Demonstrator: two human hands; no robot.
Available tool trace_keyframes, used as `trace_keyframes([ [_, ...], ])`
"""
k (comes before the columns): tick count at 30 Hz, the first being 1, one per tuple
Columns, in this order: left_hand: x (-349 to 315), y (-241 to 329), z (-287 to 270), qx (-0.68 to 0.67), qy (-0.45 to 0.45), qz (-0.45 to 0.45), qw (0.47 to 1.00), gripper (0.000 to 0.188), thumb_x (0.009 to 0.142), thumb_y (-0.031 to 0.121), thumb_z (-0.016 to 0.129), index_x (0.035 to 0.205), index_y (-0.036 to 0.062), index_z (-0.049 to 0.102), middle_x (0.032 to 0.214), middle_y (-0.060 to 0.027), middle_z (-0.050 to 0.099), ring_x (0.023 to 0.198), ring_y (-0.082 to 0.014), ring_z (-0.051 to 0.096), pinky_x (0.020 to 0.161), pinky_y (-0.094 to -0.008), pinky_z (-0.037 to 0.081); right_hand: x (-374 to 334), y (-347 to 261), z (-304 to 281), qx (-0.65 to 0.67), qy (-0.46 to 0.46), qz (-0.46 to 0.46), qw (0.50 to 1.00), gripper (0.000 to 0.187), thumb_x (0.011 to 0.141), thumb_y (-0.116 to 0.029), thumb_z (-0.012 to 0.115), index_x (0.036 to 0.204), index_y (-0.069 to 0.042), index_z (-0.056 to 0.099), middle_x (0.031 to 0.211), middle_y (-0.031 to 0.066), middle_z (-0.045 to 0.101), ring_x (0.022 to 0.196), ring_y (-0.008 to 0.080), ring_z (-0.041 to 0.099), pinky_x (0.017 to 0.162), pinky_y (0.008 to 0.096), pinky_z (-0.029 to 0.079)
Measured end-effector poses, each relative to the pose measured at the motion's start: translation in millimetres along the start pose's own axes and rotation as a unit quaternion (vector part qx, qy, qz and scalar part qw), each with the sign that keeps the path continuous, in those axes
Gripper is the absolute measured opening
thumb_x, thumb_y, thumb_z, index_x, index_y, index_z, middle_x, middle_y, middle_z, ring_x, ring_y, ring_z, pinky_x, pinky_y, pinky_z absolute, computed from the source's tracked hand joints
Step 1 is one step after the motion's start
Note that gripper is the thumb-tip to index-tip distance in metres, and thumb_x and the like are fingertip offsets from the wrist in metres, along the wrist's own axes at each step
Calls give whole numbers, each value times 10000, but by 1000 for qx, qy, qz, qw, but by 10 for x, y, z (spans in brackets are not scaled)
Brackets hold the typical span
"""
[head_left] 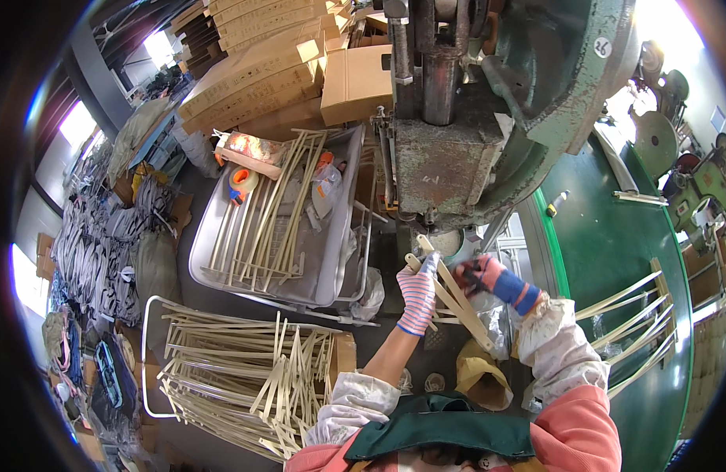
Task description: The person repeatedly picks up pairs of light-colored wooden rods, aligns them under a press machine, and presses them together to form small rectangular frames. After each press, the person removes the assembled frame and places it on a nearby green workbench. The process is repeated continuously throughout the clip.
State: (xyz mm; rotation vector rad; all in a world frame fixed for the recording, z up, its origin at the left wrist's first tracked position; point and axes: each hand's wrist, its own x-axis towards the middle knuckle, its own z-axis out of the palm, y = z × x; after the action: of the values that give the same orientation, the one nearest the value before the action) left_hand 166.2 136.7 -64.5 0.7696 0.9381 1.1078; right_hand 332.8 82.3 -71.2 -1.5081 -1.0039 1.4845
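Note:
My left hand (416,297), in a pink-and-white striped glove, is closed around cream flat slats, one long slat (463,303) slanting down to the right past the fingers. A slat's rounded end (412,262) sticks out above the thumb side. My right hand (491,281), in a blue and red glove with dark fingertips, is just right of the slats; its fingers are smeared by motion, so their grip is unclear. Both hands are in front of and below the green press (449,169), whose heavy block hangs above them.
A pale plastic bin (331,271) at left holds long strips, a tape roll (243,181) and bags. Below it, a heap of cream strips (221,370) fills a rack. A slatted frame (630,315) lies on the green table (591,228) at right. Cardboard boxes (253,86) are stacked behind.

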Motion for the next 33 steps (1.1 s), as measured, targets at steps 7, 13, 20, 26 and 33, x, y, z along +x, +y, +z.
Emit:
trace_keyframes([
  [7, -5, -5, 62, 22, 23, -57, 998, 93, 776, 128, 680, 717, 66, 646, 562, 60, 497, 463, -36, 400, 428, -233, 283, 1948, 983, -271, -284, 141, -247, 916, 157, 760, -247, 569, 770, -97, 611, 798, 79, 632, 704, 237, 578, 615, 341, 473],
  [13, 31, -138, -28, 23, 39, -79, 996, 140, 754, 132, 714, 688, 31, 645, 597, 45, 535, 483, -34, 390, 447, -233, 293, 1944, 939, -98, -257, 134, -152, 945, 170, 775, -253, 560, 803, -91, 604, 817, 80, 633, 720, 241, 583, 623, 351, 473],
  [20, 93, -68, -277, 72, -80, -88, 990, 108, 803, 122, 672, 846, 22, 671, 623, 41, 565, 500, -44, 460, 449, -213, 344, 1597, 569, -38, -212, 132, -175, 952, 188, 793, -259, 549, 842, -83, 597, 840, 82, 634, 739, 247, 588, 632, 362, 474],
  [26, 105, 93, -556, 119, -150, -117, 975, 136, 818, 133, 662, 910, 35, 685, 678, 60, 576, 522, -13, 415, 467, -191, 308, 1486, 561, -98, -172, 138, -181, 958, 205, 809, -265, 540, 876, -77, 590, 859, 83, 635, 756, 251, 593, 640, 372, 475],
  [33, 107, 173, -577, 116, -188, -131, 966, 229, 837, 74, 615, 1046, -21, 624, 712, 30, 576, 582, -19, 488, 488, -176, 366, 1301, 333, -90, -125, 98, -186, 970, 225, 827, -271, 530, 914, -70, 582, 881, 85, 636, 775, 257, 598, 649, 383, 475],
])
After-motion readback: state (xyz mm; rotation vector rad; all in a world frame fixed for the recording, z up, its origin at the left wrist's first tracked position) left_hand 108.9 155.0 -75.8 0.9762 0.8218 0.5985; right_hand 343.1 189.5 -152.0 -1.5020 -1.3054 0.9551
